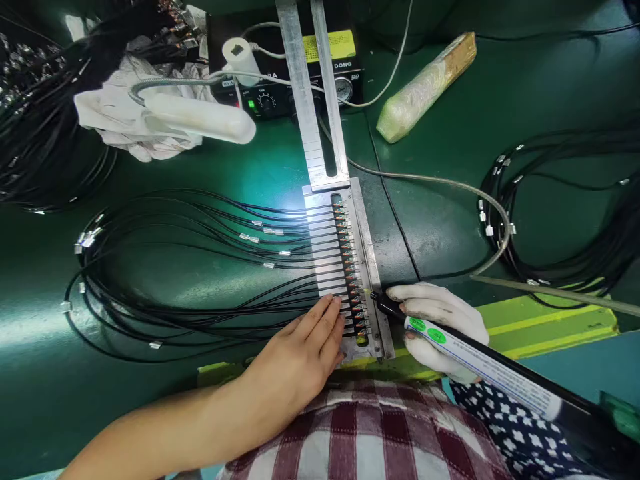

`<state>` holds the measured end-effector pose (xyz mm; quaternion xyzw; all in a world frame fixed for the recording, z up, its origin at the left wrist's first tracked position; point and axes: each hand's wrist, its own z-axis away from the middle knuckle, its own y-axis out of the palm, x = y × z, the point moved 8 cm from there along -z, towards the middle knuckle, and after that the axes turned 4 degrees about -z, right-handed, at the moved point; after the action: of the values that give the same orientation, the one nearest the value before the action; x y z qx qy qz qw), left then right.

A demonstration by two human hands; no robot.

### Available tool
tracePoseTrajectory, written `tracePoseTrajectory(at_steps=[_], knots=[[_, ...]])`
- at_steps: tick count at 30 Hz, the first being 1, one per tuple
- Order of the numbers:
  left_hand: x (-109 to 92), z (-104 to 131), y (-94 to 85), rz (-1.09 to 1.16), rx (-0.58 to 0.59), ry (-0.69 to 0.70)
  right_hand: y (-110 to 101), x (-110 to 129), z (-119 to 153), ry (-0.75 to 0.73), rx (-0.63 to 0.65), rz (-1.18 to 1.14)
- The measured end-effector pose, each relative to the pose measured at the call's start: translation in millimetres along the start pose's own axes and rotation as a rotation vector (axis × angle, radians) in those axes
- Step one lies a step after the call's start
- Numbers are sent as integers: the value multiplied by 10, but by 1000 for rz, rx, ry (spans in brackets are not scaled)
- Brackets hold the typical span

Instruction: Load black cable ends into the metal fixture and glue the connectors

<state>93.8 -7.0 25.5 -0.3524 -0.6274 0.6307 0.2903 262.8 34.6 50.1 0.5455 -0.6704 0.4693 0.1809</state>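
Observation:
A metal fixture [369, 267] lies on the green table, with a row of black cables [210, 312] laid side by side across it. Their small connector ends [356, 293] line up along its slot. My left hand [307, 340] is bare and rests flat with extended fingers on the cables at the fixture's lower left. My right hand [445, 320], in a white glove, is wrapped round a black pen-shaped dispenser [480, 363] with a white label. The dispenser's thin tip is at the connectors, right of my left fingertips.
Behind the fixture stands a black controller box [275, 100] with a gauge. A white lamp [205, 119] lies over white gloves [120, 100] at the upper left. A wrapped block [425, 90] and coiled cables [505, 220] are at the right. Yellow-green strips [550, 327] line the front edge.

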Motion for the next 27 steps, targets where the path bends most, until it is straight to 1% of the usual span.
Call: tracePoseTrajectory(at_steps=[4,6,13,27], knots=[[-72,58,14,-8,56,62,-46,133,25,-69,-14,13],[-102,82,18,8,65,82,-22,150,56,-67,0,13],[-106,98,71,12,46,33,100,63,157,-36,31,9],[-89,62,48,6,27,14,120,22,160,-42,37,-14]])
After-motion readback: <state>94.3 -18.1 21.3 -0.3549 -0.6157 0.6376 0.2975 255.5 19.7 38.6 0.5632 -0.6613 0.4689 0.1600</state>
